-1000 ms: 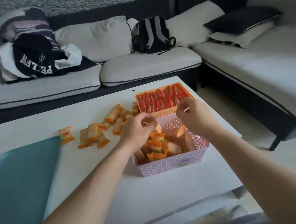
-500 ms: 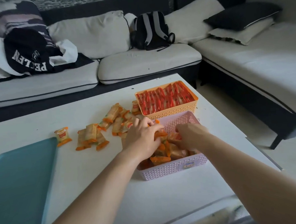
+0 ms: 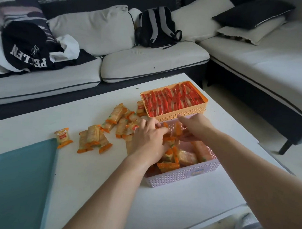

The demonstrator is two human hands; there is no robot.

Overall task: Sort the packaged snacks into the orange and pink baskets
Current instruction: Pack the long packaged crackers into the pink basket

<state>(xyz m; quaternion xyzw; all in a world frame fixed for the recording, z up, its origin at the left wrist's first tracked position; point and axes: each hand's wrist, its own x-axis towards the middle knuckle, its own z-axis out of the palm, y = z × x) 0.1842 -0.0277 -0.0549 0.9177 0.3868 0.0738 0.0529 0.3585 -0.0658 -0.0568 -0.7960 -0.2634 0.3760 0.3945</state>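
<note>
The pink basket [image 3: 182, 174] stands near the table's front right and is partly filled with orange-ended snack packets [image 3: 169, 164]. Both my hands reach into its far end. My left hand [image 3: 148, 137] curls its fingers over packets there. My right hand [image 3: 193, 126] holds an upright packet [image 3: 177, 130] between thumb and fingers. Just behind stands the orange basket [image 3: 182, 112], filled with rows of red packets [image 3: 172, 100]. Several loose orange-ended packets [image 3: 93, 139] lie on the table to the left, with one more [image 3: 63, 137] lying apart.
A teal tray [image 3: 18, 184] covers the table's front left corner. The white table [image 3: 97, 170] ends just right of the baskets. A sofa with cushions, clothes and a black backpack [image 3: 157, 27] runs behind and to the right.
Both hands dropped from above the pink basket into it, then shifted toward its far end among the packets. The view moved slightly closer.
</note>
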